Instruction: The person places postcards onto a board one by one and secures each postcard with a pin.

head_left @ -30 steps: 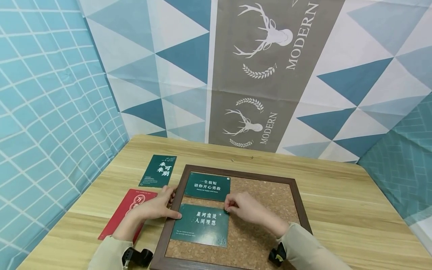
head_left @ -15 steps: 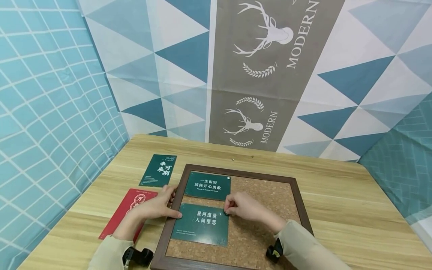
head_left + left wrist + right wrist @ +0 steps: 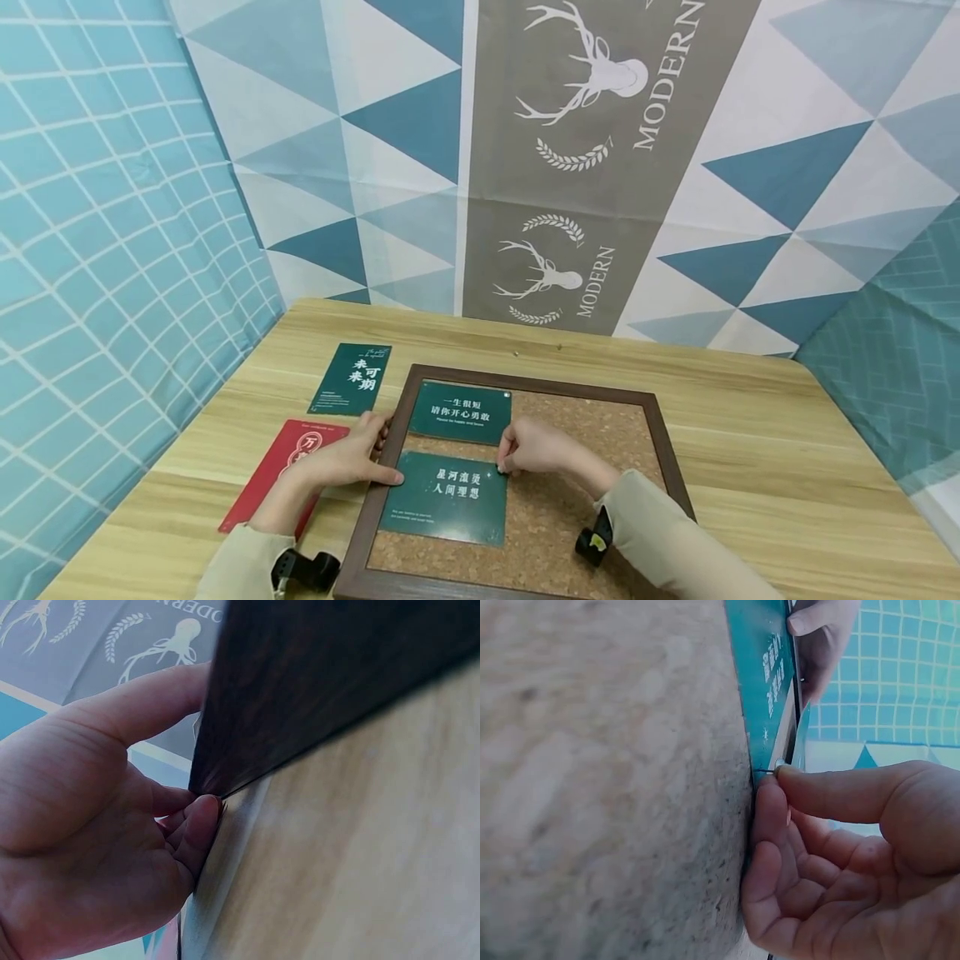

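A cork board [image 3: 581,521] in a dark brown frame [image 3: 525,377] lies on the wooden table. Two green cards lie on its left half: an upper card [image 3: 461,429] with a small pale pin head at its top right corner, and a lower card [image 3: 446,508]. Over the lower card's top right corner, my right hand [image 3: 540,446] pinches a thumbtack [image 3: 781,766] between thumb and index finger; the needle shows at the card in the right wrist view. My left hand [image 3: 348,457] grips the frame's left side, thumb on top, fingertips at its lower edge [image 3: 201,825].
Left of the board lie a red card [image 3: 258,483], partly under the left forearm, and another green card [image 3: 348,379]. Two small tacks, one [image 3: 515,353] and another [image 3: 559,346], lie behind the frame. Patterned wall cloth [image 3: 405,167] stands at the back.
My right wrist and forearm have shifted slightly left, while the fingertips stay at the lower card's corner. The left hand and the board hold still.
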`<state>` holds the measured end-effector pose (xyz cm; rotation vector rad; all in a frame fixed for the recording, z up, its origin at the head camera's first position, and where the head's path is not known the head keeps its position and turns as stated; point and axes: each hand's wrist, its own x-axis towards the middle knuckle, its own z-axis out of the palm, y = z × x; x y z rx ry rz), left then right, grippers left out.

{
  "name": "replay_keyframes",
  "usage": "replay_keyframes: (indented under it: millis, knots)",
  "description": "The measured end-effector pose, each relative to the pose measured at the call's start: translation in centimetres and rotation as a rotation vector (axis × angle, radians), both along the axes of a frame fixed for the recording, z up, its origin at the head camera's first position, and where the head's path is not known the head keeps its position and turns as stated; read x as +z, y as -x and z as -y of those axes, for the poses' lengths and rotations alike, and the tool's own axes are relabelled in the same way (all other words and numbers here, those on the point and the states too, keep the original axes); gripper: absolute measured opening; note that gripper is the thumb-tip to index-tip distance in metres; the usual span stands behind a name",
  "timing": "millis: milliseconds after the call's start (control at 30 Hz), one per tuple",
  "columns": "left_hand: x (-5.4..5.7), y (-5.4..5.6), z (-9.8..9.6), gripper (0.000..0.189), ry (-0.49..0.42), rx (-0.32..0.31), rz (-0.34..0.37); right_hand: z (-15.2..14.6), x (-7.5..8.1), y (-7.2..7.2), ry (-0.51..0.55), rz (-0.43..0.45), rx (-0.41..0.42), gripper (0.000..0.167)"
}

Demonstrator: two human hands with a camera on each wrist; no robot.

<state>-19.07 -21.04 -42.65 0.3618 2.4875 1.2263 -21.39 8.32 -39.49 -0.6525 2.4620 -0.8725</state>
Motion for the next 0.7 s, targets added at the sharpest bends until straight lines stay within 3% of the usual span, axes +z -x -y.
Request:
replay_keyframes:
  millis: [300,500,700]
  knots:
    - [-0.1,0.1,0.0,0.101,0.001,-0.004,-0.008,1.0,0.5,0.1,-0.131,0.024,-0.030,0.015]
    - [0.0,0.0,0.0,0.100,0.002,0.000,-0.007,1.7,0.9,-0.1,-0.208,-0.055,0.021,0.020]
    - [0.1,0.0,0.0,0.099,-0.007,0.002,0.004,1.9,1.3,-0.2,-0.249,-0.059,0.022,0.021]
